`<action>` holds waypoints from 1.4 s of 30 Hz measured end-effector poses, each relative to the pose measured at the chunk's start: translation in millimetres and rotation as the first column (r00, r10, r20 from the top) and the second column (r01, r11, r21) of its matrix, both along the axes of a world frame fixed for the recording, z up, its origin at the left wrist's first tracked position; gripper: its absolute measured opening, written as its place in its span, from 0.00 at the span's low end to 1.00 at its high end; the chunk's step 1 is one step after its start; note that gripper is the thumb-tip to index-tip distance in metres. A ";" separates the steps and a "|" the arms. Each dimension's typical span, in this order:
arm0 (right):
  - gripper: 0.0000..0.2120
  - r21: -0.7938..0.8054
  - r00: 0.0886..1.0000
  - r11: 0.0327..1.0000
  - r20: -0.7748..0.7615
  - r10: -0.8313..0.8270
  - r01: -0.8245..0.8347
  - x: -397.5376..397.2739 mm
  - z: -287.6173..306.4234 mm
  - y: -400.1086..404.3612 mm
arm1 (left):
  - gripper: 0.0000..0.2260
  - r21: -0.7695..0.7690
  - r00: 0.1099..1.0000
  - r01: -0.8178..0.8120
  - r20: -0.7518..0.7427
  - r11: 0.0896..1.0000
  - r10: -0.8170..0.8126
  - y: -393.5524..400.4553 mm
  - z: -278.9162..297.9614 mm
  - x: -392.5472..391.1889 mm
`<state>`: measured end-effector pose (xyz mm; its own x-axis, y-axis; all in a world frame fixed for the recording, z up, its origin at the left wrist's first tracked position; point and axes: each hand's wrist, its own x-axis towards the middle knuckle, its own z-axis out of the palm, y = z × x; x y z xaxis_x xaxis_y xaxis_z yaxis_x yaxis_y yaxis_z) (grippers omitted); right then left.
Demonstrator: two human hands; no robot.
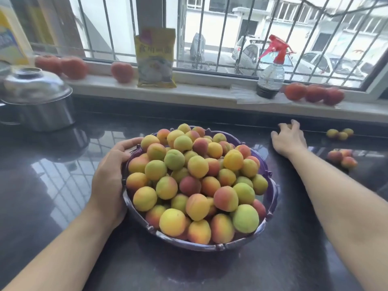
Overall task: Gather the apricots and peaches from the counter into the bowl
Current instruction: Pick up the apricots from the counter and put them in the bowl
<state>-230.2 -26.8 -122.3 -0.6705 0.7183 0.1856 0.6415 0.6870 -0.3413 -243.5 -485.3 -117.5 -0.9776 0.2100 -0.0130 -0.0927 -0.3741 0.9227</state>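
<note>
The left hand [109, 177] is cupping the side of the purple bowl [270, 198], likely to keep it from sliding on the shiny dark tabletop [52, 185]. The right hand [288, 139] is reaching far out, fingers curled over something small and yellow, maybe an apricot; I cannot tell if it is holding it. The bowl is sitting in the middle, piled very high with round yellow, green and red fruit. Two little groups are waiting on the right: yellow apricots [340, 133] and redder peaches [342, 158].
</note>
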 end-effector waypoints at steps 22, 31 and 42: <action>0.19 -0.238 0.839 0.917 -0.521 0.158 -0.321 37.9 49.6 -80.1 | 0.17 -0.015 1.000 -0.020 0.010 1.000 0.020 -2.0 2.7 1.1; 0.08 -0.240 0.736 0.700 -0.316 0.599 -0.673 87.7 102.5 -220.3 | 0.18 -0.018 1.000 -0.027 0.010 0.999 0.027 -3.2 12.8 8.4; 0.09 -0.085 0.753 0.763 -0.265 0.603 -0.641 93.4 101.8 -223.4 | 0.15 -0.082 0.998 -0.053 -0.030 0.995 0.050 -2.3 9.8 7.3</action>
